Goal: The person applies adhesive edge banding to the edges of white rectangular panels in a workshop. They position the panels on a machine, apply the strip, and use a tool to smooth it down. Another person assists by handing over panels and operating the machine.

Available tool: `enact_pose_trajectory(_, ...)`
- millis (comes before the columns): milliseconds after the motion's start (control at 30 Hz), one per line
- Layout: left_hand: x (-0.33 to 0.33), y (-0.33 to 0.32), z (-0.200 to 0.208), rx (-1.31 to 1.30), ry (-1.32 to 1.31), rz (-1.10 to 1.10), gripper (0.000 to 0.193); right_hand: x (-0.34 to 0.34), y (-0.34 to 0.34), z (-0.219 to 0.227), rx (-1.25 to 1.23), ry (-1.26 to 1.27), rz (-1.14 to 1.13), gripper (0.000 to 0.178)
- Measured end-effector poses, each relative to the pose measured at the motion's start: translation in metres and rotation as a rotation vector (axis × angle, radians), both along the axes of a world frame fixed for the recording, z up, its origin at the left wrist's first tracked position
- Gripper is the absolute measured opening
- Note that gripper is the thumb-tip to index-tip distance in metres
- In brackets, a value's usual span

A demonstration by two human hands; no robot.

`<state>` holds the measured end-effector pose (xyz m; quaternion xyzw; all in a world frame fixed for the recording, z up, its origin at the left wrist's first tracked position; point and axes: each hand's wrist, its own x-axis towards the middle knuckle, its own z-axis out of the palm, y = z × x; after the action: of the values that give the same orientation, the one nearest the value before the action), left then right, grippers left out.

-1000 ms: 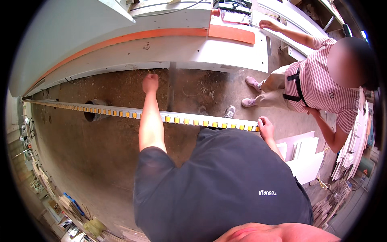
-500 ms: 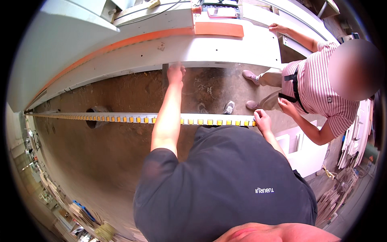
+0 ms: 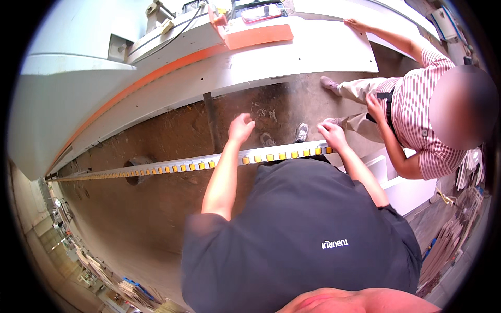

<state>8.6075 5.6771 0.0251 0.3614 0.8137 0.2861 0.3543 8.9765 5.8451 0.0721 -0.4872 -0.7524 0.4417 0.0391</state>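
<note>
A long pale rail with a row of yellow rollers (image 3: 270, 157) runs across in front of my body, from the far left to my right side. My left hand (image 3: 241, 129) hovers over the gap beyond the rail, its fingers loosely bent and nothing visible in them. Over the rail's right end is my right hand (image 3: 333, 135), fingers partly stretched and apart; whether it touches the rail cannot be made out. Beyond the gap lies the white machine bed (image 3: 250, 74) with an orange strip along it. A dark bar (image 3: 212, 122) spans the gap left of my left hand.
A person in a striped shirt (image 3: 412, 104) stands at the right, one hand on a white panel's edge. An orange plate (image 3: 259, 37) and a phone-like device (image 3: 261, 14) lie on the machine. White boards (image 3: 409, 193) stand at lower right; stacked strips (image 3: 451, 235) lie behind.
My left hand has drawn back from the machine bed's edge toward me. My right hand has lifted slightly off the rail's end. The other person's near hand has moved toward their waist.
</note>
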Motion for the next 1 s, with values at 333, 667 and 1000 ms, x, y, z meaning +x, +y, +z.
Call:
enact_pose_trajectory(333, 0.068, -0.061, 0.028, -0.159, 0.335, -0.215, 0.026, -0.192, 0.062, -0.025, -0.417, 0.356, -0.218, 0.037)
enact_pose_trajectory(667, 0.07, -0.058, 0.014, -0.062, 0.394, -0.094, 0.021, -0.171, 0.112, -0.071, -0.316, 0.526, -0.598, 0.022)
enact_pose_trajectory(1000, 0.061, -0.051, 0.005, -0.103, 0.404, -0.115, 0.021, -0.111, 0.086, -0.084, -0.348, 0.38, -0.474, 0.045)
